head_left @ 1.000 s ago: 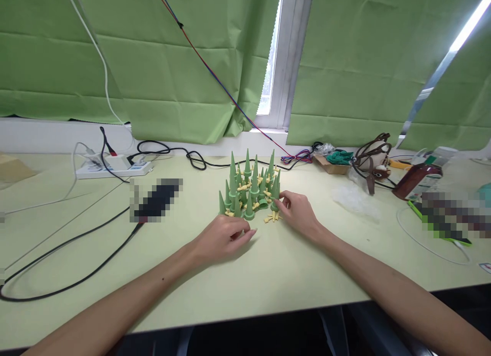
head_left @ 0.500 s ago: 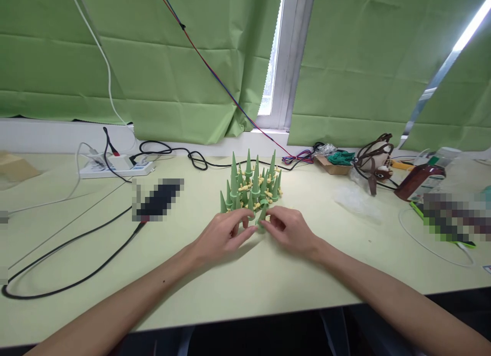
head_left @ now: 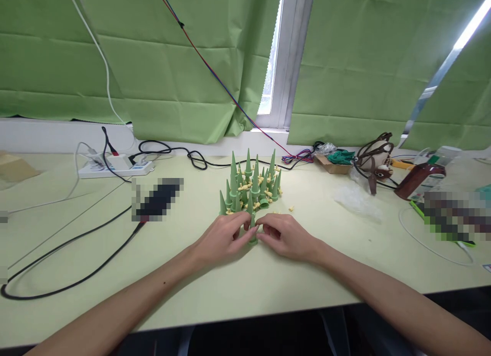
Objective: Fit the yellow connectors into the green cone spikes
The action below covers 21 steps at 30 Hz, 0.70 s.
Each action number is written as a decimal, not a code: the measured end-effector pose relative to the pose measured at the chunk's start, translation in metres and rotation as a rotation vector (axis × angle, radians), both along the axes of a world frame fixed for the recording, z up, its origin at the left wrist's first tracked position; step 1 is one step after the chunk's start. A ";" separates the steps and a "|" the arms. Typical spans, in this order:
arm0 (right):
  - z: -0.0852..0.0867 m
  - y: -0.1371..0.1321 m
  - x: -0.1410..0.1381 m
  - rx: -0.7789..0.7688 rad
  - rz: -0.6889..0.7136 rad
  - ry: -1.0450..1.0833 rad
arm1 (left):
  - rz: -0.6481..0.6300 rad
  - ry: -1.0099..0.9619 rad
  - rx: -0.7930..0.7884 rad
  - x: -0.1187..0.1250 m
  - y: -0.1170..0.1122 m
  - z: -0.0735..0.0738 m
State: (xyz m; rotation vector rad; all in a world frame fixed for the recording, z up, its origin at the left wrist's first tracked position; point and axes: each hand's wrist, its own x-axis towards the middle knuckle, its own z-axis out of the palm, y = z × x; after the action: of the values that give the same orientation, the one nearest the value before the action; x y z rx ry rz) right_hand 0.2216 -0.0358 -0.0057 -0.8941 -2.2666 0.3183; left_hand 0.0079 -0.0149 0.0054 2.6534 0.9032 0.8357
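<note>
A small green plastic cone [head_left: 253, 238] with a flared base stands nearly upright at the table's front side of the cluster. My left hand [head_left: 224, 236] pinches it from the left, its thumb across the cone's side. From the right, the bent fingertips of my right hand [head_left: 287, 237] close against the same cone. Just behind my hands is a dense group of green cones [head_left: 255, 184], mostly standing, with small yellow pieces [head_left: 243, 187] among them. One cone lies tipped with its round base [head_left: 264, 204] showing. My fingers hide part of the held cone.
On the left are a power strip [head_left: 115, 168], a black cable [head_left: 76, 294] and a blurred dark device [head_left: 159, 200]. Toward the right lie clear plastic wrap [head_left: 356, 200], a cardboard box [head_left: 332, 165], a brown bottle [head_left: 420, 182] and a green-edged object [head_left: 441, 228]. One yellow piece [head_left: 291, 208] lies apart.
The cone between my hands has moved left and nearer to me, from tilted to nearly upright. My right hand has shifted left with it, uncovering a loose yellow piece.
</note>
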 end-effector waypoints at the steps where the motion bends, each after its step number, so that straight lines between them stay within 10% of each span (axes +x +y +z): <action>1: 0.000 0.001 0.002 0.004 -0.033 0.008 | 0.019 0.002 -0.006 0.000 0.000 0.000; 10: -0.003 0.023 0.026 0.031 -0.438 -0.060 | 0.094 0.017 -0.096 0.000 0.003 0.000; 21: -0.007 0.018 0.022 -0.069 -0.423 -0.188 | 0.125 -0.003 -0.084 0.000 0.003 -0.001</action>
State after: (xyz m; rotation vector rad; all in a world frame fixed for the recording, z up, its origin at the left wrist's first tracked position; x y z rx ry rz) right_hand 0.2440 -0.0175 -0.0129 -1.4582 -2.1690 0.1248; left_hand 0.0079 -0.0118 0.0046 2.5455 1.0879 0.8095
